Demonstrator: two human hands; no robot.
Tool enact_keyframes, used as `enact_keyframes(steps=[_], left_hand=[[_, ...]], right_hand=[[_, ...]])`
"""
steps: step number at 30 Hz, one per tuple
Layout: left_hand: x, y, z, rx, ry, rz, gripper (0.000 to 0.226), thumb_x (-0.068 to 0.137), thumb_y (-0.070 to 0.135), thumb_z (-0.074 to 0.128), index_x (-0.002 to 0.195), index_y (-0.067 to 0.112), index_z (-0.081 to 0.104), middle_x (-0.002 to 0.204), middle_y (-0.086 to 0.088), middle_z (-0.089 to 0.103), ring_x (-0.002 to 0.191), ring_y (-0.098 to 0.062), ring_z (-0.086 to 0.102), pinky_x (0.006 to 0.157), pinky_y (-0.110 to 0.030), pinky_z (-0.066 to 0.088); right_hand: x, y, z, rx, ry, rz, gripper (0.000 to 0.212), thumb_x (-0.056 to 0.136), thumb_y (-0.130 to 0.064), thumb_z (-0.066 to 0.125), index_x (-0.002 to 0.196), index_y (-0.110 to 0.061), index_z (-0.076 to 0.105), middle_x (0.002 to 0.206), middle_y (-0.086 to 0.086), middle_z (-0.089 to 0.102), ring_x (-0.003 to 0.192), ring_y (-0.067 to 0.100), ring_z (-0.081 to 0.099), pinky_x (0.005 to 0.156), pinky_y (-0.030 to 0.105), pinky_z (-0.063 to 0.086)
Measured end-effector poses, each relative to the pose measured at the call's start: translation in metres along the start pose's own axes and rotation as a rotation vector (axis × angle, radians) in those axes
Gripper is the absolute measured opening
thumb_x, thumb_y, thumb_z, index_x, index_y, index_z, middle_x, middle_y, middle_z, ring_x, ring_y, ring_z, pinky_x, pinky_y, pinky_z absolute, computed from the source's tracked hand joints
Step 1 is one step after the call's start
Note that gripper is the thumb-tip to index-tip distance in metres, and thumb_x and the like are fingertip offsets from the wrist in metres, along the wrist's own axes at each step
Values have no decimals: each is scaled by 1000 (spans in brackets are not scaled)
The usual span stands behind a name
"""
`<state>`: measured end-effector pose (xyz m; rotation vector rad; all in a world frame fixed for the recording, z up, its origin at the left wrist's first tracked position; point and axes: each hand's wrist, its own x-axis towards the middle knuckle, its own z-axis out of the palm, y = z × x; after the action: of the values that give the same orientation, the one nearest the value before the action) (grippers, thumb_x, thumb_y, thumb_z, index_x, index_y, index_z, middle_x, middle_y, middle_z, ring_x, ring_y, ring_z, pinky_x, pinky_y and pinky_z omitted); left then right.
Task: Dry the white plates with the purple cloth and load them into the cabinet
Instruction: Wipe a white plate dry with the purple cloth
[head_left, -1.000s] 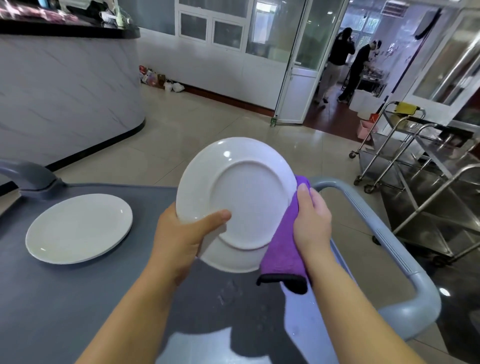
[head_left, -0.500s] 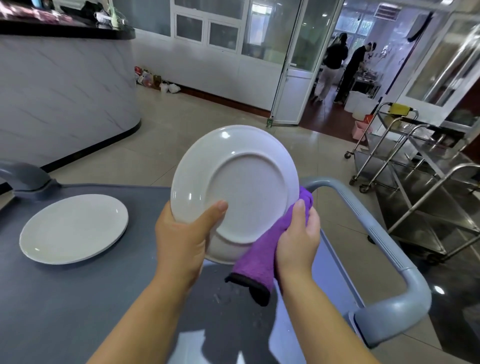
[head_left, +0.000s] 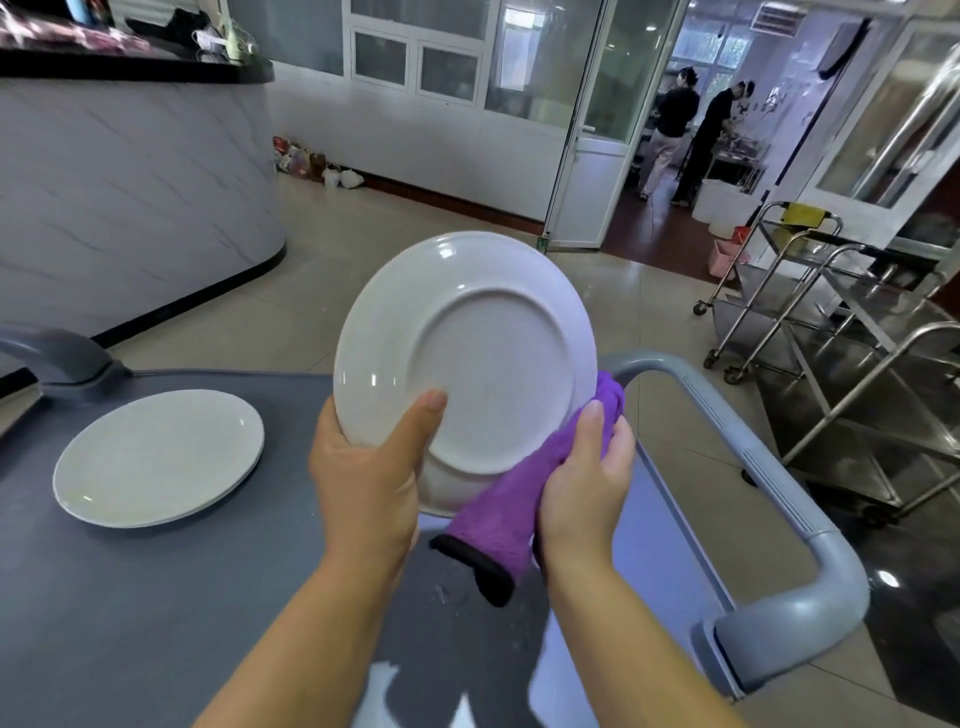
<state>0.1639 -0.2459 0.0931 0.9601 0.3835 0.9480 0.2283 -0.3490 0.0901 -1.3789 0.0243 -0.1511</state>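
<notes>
Over the grey cart top (head_left: 156, 597), a white plate (head_left: 467, 374) is being held nearly upright, underside facing the person. Their left hand (head_left: 363, 478) is gripping its lower-left rim, thumb on the back; the right hand (head_left: 587, 478) is pinching the purple cloth (head_left: 498, 519) around the lower-right rim. Another plate (head_left: 156, 460) is lying flat, well apart leftward.

Upright white plate (head_left: 493, 364) against purple cloth (head_left: 498, 514)

No readable text or labels anywhere

Two plates (head_left: 493, 358) (head_left: 156, 457) (one held) — one cloth (head_left: 493, 514), two hands (head_left: 363, 483) (head_left: 584, 483).
</notes>
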Motion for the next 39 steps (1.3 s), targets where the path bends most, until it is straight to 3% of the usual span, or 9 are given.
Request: enact_keyframes(steps=[4, 8, 12, 17, 21, 25, 29, 34, 39], left_hand=[[8, 4, -13, 56, -123, -117, 50, 43, 31, 84, 90, 25, 72, 94, 1, 75, 90, -18, 71, 69, -27, 55], [22, 17, -20, 180, -127, -94, 55, 43, 15, 89, 91, 20, 64, 83, 4, 74, 80, -21, 70, 65, -35, 57], [18, 16, -13, 159, -40, -16, 41, 47, 26, 87, 81, 29, 64, 81, 6, 72, 79, -18, 68, 75, -42, 58], [0, 3, -4, 59, -27, -21, 36, 47, 36, 83, 81, 39, 71, 88, 8, 74, 86, -14, 71, 74, -31, 54], [13, 10, -15, 111, -136, -107, 56, 45, 31, 85, 97, 22, 67, 92, 1, 75, 87, -18, 71, 68, -28, 55], [31, 19, -24, 253, -147, -86, 50, 43, 29, 87, 87, 25, 63, 78, 5, 72, 74, -19, 67, 62, -35, 55], [24, 15, -17, 244, -35, -5, 41, 44, 37, 86, 80, 35, 66, 82, 6, 72, 78, -19, 68, 72, -38, 57], [2, 0, 4, 17, 4, -70, 36, 71, 4, 80, 95, 25, 63, 89, 3, 73, 85, -15, 69, 72, -27, 55], [21, 11, -10, 79, -173, -128, 54, 48, 21, 86, 98, 23, 65, 92, 2, 74, 85, -17, 71, 65, -27, 56]], right_hand=[[27, -17, -10, -124, -90, -106, 27, 99, -30, 49, 116, -13, 62, 100, -5, 67, 83, -1, 60, 75, 18, 46], [46, -49, -14, -337, -323, -286, 11, 97, -23, 55, 106, -26, 60, 95, -19, 63, 78, -16, 55, 69, 2, 39], [35, -37, -10, -245, -177, -279, 18, 98, -30, 52, 115, -26, 58, 101, -20, 63, 88, -15, 56, 75, 3, 41], [-1, 4, 0, -25, 19, 53, 34, 100, -37, 46, 127, -18, 53, 112, -1, 65, 95, 8, 62, 73, 22, 47], [29, -17, -9, -147, -92, -94, 26, 98, -30, 51, 117, -15, 60, 99, -8, 65, 81, -5, 58, 67, 8, 44], [47, -48, -11, -344, -319, -305, 13, 96, -20, 56, 108, -25, 57, 97, -23, 59, 81, -21, 53, 69, -2, 36], [36, -31, -4, -238, -139, -286, 16, 97, -28, 55, 113, -29, 55, 103, -24, 57, 92, -17, 53, 76, 1, 37], [4, 6, 4, -71, -13, 2, 29, 100, -33, 46, 127, -24, 51, 110, -8, 62, 99, 7, 60, 73, 14, 45], [46, -32, -12, -221, -190, -243, 16, 97, -19, 55, 112, -20, 59, 99, -18, 61, 86, -12, 57, 74, 6, 43]])
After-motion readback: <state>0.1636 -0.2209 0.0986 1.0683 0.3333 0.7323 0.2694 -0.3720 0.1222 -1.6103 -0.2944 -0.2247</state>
